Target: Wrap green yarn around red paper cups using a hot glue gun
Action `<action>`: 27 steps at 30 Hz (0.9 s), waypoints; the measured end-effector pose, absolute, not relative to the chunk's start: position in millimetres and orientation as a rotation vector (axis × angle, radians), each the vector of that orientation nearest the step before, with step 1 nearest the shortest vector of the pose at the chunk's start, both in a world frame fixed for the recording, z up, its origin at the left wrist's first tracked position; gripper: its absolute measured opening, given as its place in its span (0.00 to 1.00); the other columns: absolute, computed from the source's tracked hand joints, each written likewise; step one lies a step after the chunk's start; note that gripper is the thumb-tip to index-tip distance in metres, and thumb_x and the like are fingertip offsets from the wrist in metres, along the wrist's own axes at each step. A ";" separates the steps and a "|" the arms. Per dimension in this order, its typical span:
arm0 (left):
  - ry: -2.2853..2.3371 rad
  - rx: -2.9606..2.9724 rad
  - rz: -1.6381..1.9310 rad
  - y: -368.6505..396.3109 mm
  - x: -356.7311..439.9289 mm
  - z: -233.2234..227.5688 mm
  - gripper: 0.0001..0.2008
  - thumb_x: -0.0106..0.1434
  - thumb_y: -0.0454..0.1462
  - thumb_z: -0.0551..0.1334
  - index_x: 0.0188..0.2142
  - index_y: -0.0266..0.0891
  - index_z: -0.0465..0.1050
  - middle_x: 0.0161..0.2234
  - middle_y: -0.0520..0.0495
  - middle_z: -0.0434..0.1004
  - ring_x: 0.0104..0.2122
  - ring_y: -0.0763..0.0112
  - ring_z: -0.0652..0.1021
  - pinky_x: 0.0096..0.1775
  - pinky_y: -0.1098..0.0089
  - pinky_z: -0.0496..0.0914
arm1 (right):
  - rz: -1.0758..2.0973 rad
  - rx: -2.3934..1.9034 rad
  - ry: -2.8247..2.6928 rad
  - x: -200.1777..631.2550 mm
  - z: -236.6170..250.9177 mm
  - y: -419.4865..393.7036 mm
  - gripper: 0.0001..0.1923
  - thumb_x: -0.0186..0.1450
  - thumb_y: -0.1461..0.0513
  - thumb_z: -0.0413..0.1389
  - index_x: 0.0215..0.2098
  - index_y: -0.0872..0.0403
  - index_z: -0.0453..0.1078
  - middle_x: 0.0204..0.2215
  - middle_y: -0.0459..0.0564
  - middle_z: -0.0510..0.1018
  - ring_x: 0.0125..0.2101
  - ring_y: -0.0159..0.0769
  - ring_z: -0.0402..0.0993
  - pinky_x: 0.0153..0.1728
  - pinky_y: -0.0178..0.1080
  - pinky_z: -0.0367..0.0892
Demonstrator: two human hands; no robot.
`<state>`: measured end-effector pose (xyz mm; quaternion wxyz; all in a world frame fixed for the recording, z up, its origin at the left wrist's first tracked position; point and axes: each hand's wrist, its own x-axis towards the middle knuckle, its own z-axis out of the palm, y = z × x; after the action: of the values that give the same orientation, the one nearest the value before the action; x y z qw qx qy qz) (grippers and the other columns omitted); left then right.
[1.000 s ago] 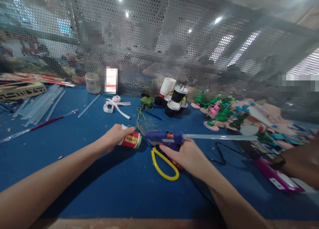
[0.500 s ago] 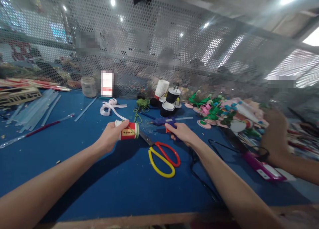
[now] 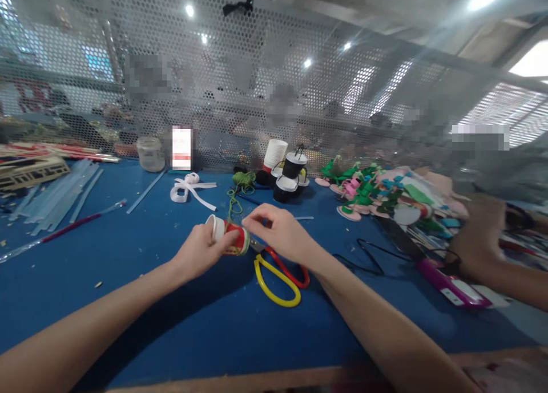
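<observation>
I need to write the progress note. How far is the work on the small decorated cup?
Done: the cup already bears a red band. In hand: the left hand holds it sideways while the right hand pinches at its rim. Left: the green cord is still loose on the table, beside the scissors.

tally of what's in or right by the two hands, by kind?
Cup, held in the left hand: 1
Scissors, under the right hand: 1
Green string: 1
White ribbon: 1
Total: 4
</observation>
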<state>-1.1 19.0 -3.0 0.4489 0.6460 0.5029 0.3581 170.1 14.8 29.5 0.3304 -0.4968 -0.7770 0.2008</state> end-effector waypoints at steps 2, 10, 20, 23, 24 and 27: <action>1.291 1.850 0.881 14.8 -0.1 -0.8 0.13 0.51 0.43 0.59 0.16 0.38 0.64 0.15 0.55 0.59 0.18 0.77 0.59 0.22 0.73 0.53 | 0.486 -1.339 -2.027 155.6 29.8 8.9 0.10 0.57 0.56 0.55 0.23 0.55 0.66 0.25 0.48 0.71 0.29 0.33 0.67 0.31 0.37 0.62; 1.331 2.154 0.823 10.2 1.5 2.6 0.16 0.50 0.38 0.60 0.11 0.39 0.57 0.13 0.57 0.49 0.16 0.77 0.54 0.23 0.72 0.49 | 0.720 -1.311 -2.020 142.8 25.2 4.8 0.06 0.55 0.67 0.53 0.22 0.55 0.63 0.24 0.45 0.68 0.26 0.29 0.64 0.29 0.34 0.61; 1.111 1.372 0.839 18.1 2.3 6.8 0.15 0.49 0.47 0.62 0.21 0.36 0.69 0.18 0.52 0.70 0.20 0.74 0.68 0.24 0.74 0.60 | 0.919 -1.083 -1.595 167.3 29.2 10.7 0.04 0.55 0.63 0.55 0.29 0.55 0.64 0.23 0.44 0.75 0.24 0.29 0.70 0.26 0.33 0.63; 1.066 1.177 0.824 16.6 4.3 11.0 0.12 0.47 0.43 0.65 0.20 0.35 0.69 0.18 0.52 0.72 0.19 0.76 0.69 0.23 0.75 0.60 | 0.956 -1.020 -1.530 171.8 26.2 13.5 0.07 0.55 0.61 0.56 0.33 0.55 0.68 0.24 0.45 0.77 0.27 0.30 0.73 0.30 0.34 0.66; 1.061 1.146 0.816 15.9 4.9 12.2 0.12 0.46 0.42 0.65 0.20 0.35 0.69 0.18 0.52 0.72 0.18 0.77 0.69 0.23 0.76 0.60 | 0.953 -1.026 -1.517 172.7 25.1 14.3 0.07 0.54 0.61 0.56 0.32 0.55 0.69 0.25 0.45 0.77 0.28 0.30 0.73 0.31 0.34 0.66; 1.049 1.109 0.794 14.6 6.3 14.1 0.11 0.47 0.42 0.65 0.20 0.34 0.71 0.18 0.52 0.73 0.18 0.77 0.69 0.23 0.76 0.61 | 0.937 -1.057 -1.493 174.5 21.7 16.1 0.07 0.54 0.60 0.57 0.31 0.54 0.71 0.25 0.46 0.78 0.29 0.31 0.74 0.33 0.36 0.67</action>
<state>6.3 14.6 14.1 0.6521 0.4888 0.4621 0.3497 174.5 16.1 21.7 0.5169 -0.4403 -0.6217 0.3904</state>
